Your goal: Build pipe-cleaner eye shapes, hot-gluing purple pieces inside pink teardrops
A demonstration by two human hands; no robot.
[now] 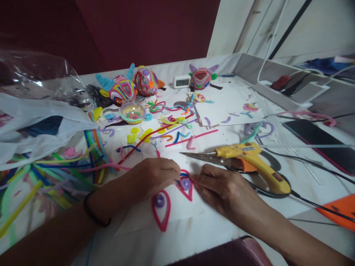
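A pink pipe-cleaner teardrop (191,195) with a purple coil (185,183) in it lies on white paper. Across its upper part runs a short blue pipe cleaner (183,175). My left hand (156,173) is closed on the blue piece's left end, its fingertips partly hidden. From the right, my right hand (222,184) pinches at the other end, thumb and forefinger together. Just below my left hand lies a second pink teardrop (167,218), with a darker purple coil (160,200) inside.
A yellow glue gun (246,155) and scissors (205,158) lie beyond my right hand, near a phone (318,142). Loose pipe cleaners (55,173) crowd the left beside a plastic bag (41,125). Decorated balls (122,88), a clear bowl (132,112) and a digital clock (182,81) stand behind.
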